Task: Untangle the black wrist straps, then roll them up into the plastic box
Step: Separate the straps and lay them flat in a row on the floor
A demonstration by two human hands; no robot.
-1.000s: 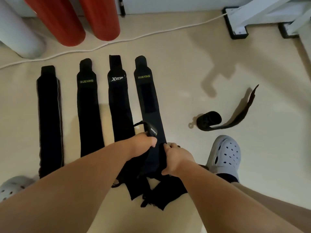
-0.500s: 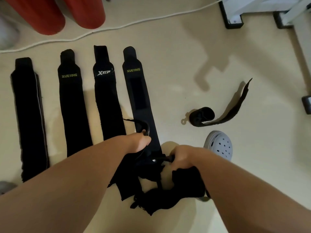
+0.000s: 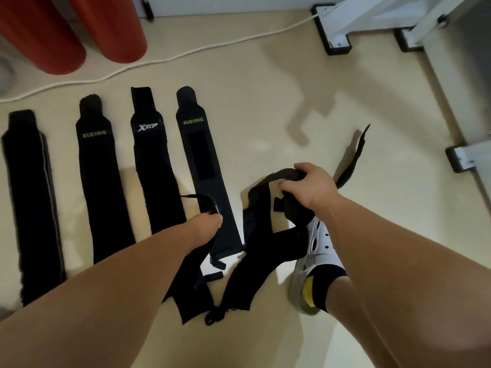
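Observation:
Several black wrist straps lie flat side by side on the floor: a plain one [image 3: 32, 197], a XUEYING one [image 3: 102, 187], an XTEP one [image 3: 155, 171] and a second XUEYING one [image 3: 206, 176]. My left hand [image 3: 206, 225] grips a thin black loop [image 3: 199, 199] at the near end of that last strap. My right hand [image 3: 309, 185] grips a tangled black strap [image 3: 259, 251] and lifts its upper end off the floor. Behind that hand another curled strap [image 3: 353, 158] pokes out. No plastic box is in view.
My foot in a white clog [image 3: 317, 251] stands just right of the tangle. Two red cylinders [image 3: 79, 25] and a white cable [image 3: 186, 53] lie at the back. White frame legs with black feet [image 3: 334, 35] stand at the back right and right edge.
My right hand has pulled a tangled strap away to the right and up, apart from the left hand. The left hand stays at the loop on the fourth strap.

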